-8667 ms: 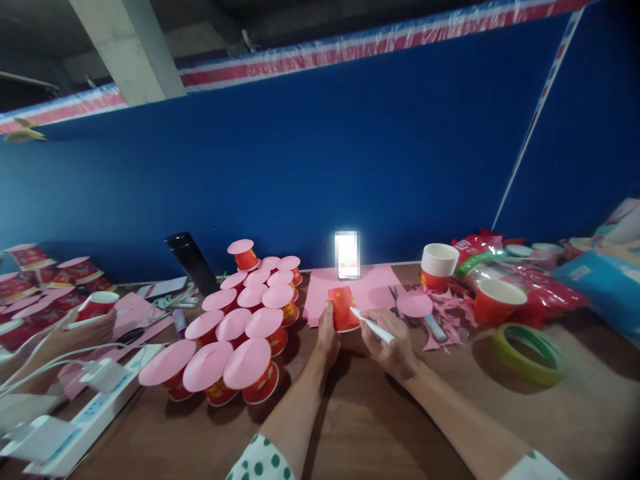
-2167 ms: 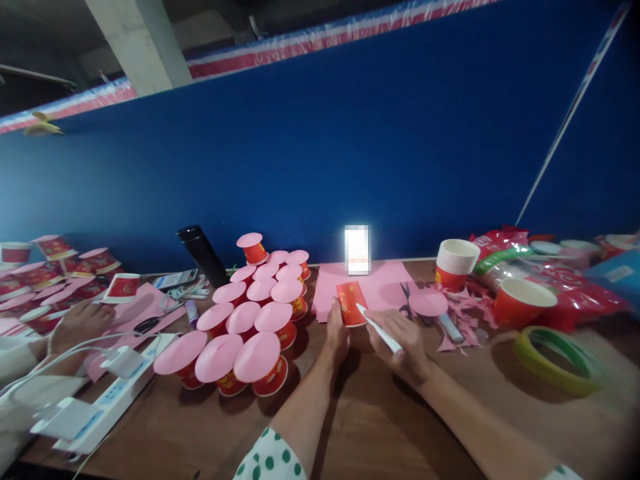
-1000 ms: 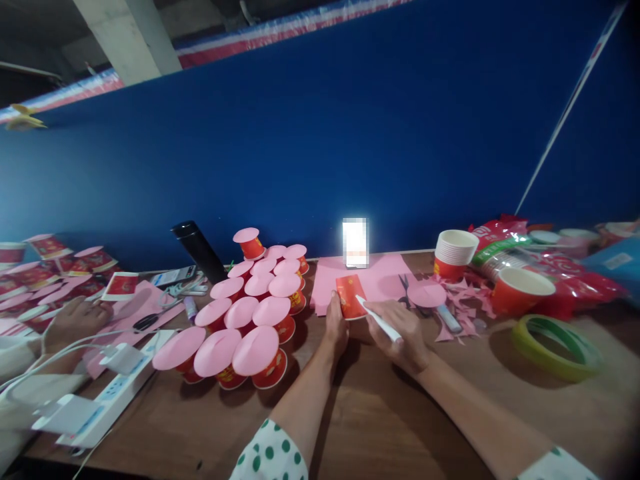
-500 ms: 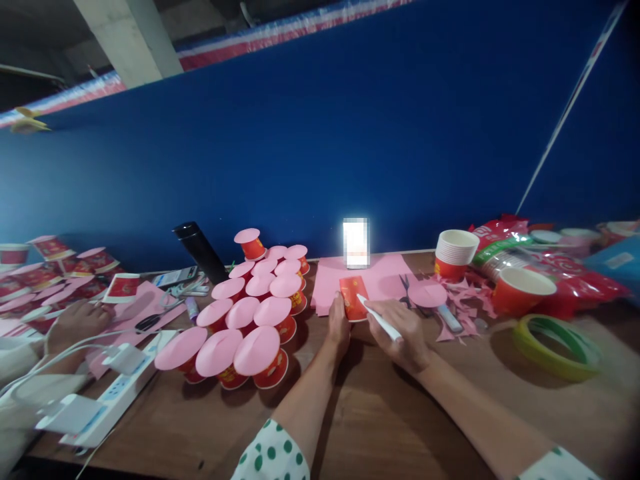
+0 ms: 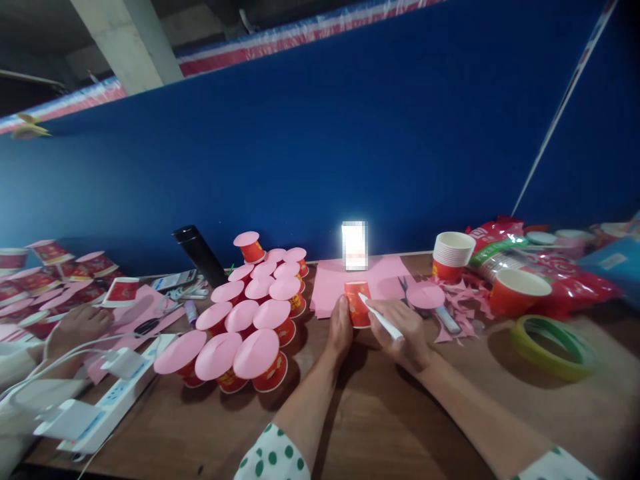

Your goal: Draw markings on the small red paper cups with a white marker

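My left hand point(image 5: 341, 328) is closed around the left side of a red paper cup point(image 5: 357, 313), which stands upside down on the table. In my right hand point(image 5: 404, 328) is a white marker point(image 5: 384, 319), its tip at the cup's side. Behind the cup lie pink paper sheets point(image 5: 330, 285). To the right of them are scissors point(image 5: 403, 288), partly hidden, a pink paper disc point(image 5: 425, 295) and a glue stick point(image 5: 448, 320) among pink scraps point(image 5: 466, 307). Left of my hands stand several red cups topped with pink discs point(image 5: 257, 353).
A lit phone point(image 5: 355, 247) leans near the blue partition point(image 5: 300, 147). On the right are stacked cups point(image 5: 453, 257), a large paper cup point(image 5: 520, 293) and a tape roll point(image 5: 553, 350). Leftward are a black flask point(image 5: 200, 257), a power strip point(image 5: 117, 393) and another person's hand point(image 5: 83, 327).
The cup in my left hand has tipped so that more of its top edge shows. The marker tip stays at its side. The view has shifted slightly.
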### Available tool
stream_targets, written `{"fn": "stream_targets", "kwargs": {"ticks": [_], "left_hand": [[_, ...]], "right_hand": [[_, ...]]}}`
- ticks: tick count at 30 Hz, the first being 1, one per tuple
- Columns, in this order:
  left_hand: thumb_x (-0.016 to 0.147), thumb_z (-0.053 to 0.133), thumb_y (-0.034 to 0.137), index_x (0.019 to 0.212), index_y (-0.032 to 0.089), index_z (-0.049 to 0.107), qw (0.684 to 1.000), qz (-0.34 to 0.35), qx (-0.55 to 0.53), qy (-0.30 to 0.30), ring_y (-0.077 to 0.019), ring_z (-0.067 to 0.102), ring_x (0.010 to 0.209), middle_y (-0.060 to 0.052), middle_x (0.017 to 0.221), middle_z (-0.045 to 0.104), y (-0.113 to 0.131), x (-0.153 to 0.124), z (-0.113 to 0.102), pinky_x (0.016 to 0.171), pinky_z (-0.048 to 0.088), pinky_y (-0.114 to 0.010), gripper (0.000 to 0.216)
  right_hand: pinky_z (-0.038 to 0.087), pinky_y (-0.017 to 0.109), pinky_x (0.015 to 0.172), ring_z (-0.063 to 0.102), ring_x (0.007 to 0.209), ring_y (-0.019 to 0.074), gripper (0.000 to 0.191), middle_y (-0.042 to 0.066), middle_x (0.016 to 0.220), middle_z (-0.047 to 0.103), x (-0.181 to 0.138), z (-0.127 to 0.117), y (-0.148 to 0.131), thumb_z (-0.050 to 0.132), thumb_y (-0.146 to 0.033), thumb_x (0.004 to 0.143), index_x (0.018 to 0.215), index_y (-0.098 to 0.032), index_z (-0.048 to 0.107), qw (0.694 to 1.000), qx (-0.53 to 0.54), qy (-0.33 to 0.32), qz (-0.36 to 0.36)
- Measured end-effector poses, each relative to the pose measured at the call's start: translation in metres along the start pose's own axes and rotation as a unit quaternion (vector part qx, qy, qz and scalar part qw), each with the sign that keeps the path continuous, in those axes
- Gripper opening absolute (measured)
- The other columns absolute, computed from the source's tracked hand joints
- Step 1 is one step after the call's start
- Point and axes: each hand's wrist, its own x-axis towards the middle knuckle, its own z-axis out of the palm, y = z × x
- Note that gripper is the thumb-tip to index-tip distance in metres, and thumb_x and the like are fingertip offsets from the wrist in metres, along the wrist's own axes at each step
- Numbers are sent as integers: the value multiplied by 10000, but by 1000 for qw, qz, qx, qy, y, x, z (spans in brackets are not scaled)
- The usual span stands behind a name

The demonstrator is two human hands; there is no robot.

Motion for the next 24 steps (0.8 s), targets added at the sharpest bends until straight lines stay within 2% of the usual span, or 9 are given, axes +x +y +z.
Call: {"fn": "stream_targets", "kwargs": {"ticks": [14, 24], "left_hand": [[887, 364, 526, 795, 182, 538, 998, 25, 36, -36, -145, 508, 736, -18, 780, 572, -1, -5, 3, 763, 412, -276, 397], [890, 349, 530, 772, 180, 523, 999, 21, 45, -22, -148, 509, 732, -27, 765, 562, -1, -2, 2, 737, 431, -275, 408]], "right_hand": [[517, 340, 773, 639, 846, 196, 265, 75, 946, 685, 1, 0, -2, 538, -142, 838, 1089, -189, 608, 1000, -20, 6, -2], [513, 346, 731, 625, 798, 198, 246, 81, 904, 681, 1, -2, -2, 548, -140, 818, 1053, -187, 604, 1000, 2, 0, -14]]}}
